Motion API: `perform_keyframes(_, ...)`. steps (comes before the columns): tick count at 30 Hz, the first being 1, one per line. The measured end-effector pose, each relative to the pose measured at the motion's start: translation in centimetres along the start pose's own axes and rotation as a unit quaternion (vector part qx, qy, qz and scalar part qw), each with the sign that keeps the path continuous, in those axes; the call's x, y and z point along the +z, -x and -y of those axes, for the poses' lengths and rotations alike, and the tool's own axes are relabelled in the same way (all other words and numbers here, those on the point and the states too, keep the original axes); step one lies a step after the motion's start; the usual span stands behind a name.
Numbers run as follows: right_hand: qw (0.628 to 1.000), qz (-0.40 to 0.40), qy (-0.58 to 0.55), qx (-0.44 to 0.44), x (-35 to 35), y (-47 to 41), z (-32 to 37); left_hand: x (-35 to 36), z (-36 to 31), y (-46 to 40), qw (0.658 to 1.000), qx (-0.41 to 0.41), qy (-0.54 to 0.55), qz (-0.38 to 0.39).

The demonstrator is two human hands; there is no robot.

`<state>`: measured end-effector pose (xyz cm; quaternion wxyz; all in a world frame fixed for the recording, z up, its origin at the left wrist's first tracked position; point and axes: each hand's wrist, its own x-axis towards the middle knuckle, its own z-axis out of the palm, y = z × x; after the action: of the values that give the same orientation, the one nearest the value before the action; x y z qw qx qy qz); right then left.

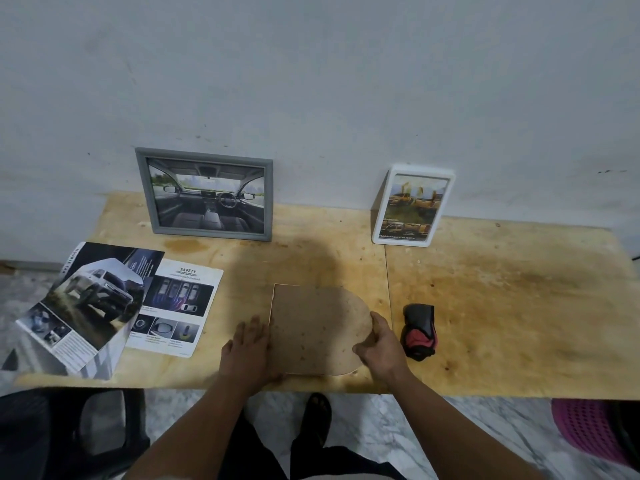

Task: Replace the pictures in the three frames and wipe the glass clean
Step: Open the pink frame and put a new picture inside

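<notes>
A brown backing board (317,329), straight on its left side and rounded on its right, lies flat near the table's front edge. My left hand (247,344) rests flat against its left edge. My right hand (379,344) grips its rounded right edge. A grey frame (204,195) with a car-interior picture leans on the wall at the back left. A white frame (412,206) with a picture of yellow cars leans at the back right. A red and black cloth (418,332) lies just right of my right hand.
Loose car brochure sheets (93,306) and a safety page (176,310) lie on the left of the plywood table (502,306). A dark chair (69,434) stands below at the left, and a pink basket (588,427) below at the right.
</notes>
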<state>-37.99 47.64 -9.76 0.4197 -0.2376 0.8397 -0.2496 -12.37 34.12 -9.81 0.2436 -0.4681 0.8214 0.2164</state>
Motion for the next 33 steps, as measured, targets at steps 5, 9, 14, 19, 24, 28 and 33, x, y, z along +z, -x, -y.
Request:
perform_keyframes(5,0.996,-0.008,0.092,0.014,0.2,0.3,1.4,0.1,0.2,-0.1,1.0,0.002,0.013,0.008)
perform_keyframes(9,0.982,-0.035,0.187,0.003,0.8,0.5,1.5,0.4,0.6,-0.4,0.999,-0.004,0.033,-0.006)
perform_keyframes(14,0.953,-0.027,0.302,-0.019,0.5,0.2,1.3,0.3,0.4,-0.4,1.0,-0.013,0.022,-0.001)
perform_keyframes(19,0.891,-0.002,0.445,-0.091,0.1,-0.7,3.1,-0.3,0.1,-0.9,1.0,-0.005,0.013,-0.007)
perform_keyframes(24,0.816,0.122,0.528,-0.2,-0.7,-3.1,3.7,-1.7,-0.1,-2.7,0.993,0.083,-0.088,0.003)
perform_keyframes(28,0.814,0.161,0.528,-0.183,-1.1,-3.9,3.8,-2.4,0.1,-4.1,0.987,0.105,-0.107,0.05)
perform_keyframes(33,0.829,0.169,0.507,-0.162,-1.3,-4.4,3.7,-2.0,1.1,-5.0,0.985,0.127,-0.084,0.076)
